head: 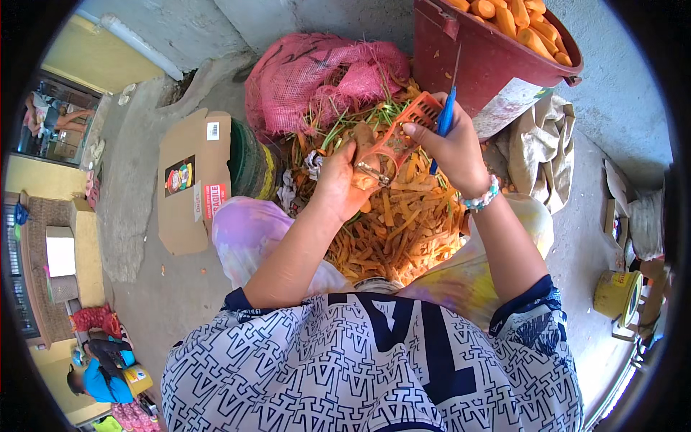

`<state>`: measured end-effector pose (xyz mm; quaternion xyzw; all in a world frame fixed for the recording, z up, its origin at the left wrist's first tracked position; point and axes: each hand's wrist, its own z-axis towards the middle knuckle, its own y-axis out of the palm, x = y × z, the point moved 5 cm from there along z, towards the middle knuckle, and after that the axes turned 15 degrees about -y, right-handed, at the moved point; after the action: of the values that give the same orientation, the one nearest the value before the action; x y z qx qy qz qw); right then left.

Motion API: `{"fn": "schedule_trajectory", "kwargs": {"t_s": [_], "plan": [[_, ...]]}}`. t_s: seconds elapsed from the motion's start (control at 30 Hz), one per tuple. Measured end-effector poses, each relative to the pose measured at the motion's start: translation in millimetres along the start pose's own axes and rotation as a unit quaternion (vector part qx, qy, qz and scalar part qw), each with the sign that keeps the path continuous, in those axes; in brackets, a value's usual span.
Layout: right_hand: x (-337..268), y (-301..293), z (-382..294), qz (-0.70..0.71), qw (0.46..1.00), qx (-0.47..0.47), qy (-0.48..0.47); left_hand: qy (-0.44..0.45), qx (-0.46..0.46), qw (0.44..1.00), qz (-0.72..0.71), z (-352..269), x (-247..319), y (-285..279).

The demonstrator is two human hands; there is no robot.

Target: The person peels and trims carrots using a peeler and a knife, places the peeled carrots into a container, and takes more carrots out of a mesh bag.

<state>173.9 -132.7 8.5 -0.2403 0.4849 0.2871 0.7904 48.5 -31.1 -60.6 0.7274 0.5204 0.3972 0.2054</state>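
My left hand point(343, 181) holds a partly peeled carrot point(364, 141), its brownish skin on the upper part and orange flesh at the lower end. In my right hand point(456, 148) is an orange plastic peeler point(399, 143), its metal blade lying against the lower end of the carrot. A blue-handled knife point(447, 116) is also held in my right hand, its thin blade pointing up and away. Below both hands, between my knees, lies a large heap of carrot peelings point(394, 221) with some green stems.
A red tub point(448, 59) of peeled carrots point(518, 19) stands at the upper right, beside a pink mesh sack point(324, 81). A green bucket point(251, 159) and flattened cardboard box point(186, 140) are left, a beige sack point(542, 156) right. Other people are at far left.
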Motion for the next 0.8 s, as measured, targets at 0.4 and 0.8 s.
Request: {"fn": "schedule_trajectory", "kwargs": {"t_s": [0.4,0.8], "plan": [[37,-35,46,-0.117,0.987,0.083,-0.078,-0.077,-0.160,0.980,0.091,-5,-14,-11],[-3,5,-8,-0.042,0.999,0.011,-0.001,0.031,-0.051,0.998,0.025,-3,6,-5]]}}
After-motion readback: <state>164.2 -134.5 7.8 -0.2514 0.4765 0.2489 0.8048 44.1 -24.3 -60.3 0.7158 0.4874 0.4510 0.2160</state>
